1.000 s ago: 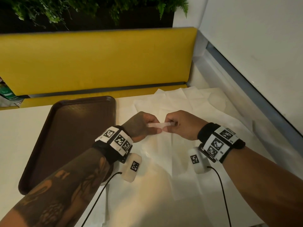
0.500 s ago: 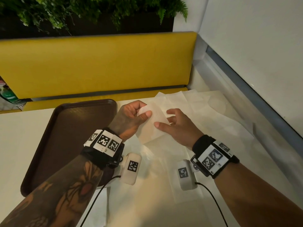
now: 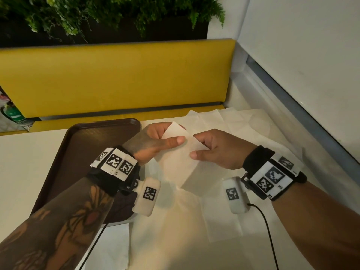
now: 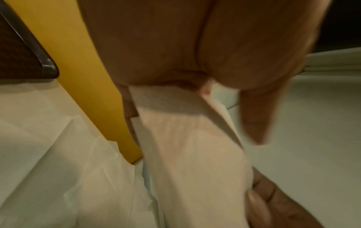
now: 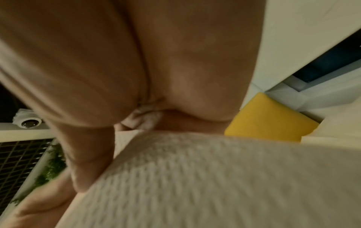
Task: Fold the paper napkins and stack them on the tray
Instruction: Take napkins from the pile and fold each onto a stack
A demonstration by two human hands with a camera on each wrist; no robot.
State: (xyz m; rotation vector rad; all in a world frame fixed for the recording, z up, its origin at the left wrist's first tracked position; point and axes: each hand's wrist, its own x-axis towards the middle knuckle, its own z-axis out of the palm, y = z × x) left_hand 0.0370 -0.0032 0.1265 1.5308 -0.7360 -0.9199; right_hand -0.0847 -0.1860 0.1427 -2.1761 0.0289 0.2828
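A white paper napkin (image 3: 181, 162) is held up above the table between both hands, hanging down partly folded. My left hand (image 3: 165, 139) pinches its upper left part between thumb and fingers. My right hand (image 3: 206, 149) pinches its right edge with thumb and curled fingers. The left wrist view shows the napkin (image 4: 191, 154) hanging from the left hand's grip; in the right wrist view the napkin (image 5: 195, 177) fills the lower frame, blurred. A dark brown tray (image 3: 81, 152) lies to the left with nothing visible on it. Several unfolded napkins (image 3: 224, 121) are spread on the table beneath and behind the hands.
A yellow bench back (image 3: 116, 78) runs along the table's far edge, with plants above it. A white wall and a window ledge (image 3: 292, 106) close the right side. More napkin sheets (image 3: 113, 248) lie at the near edge. A cable (image 3: 266, 230) trails from the right wrist.
The hands went from pinching a narrow strip of napkin low between them to lifting it and opening it out. The left hand rose toward the tray's far corner.
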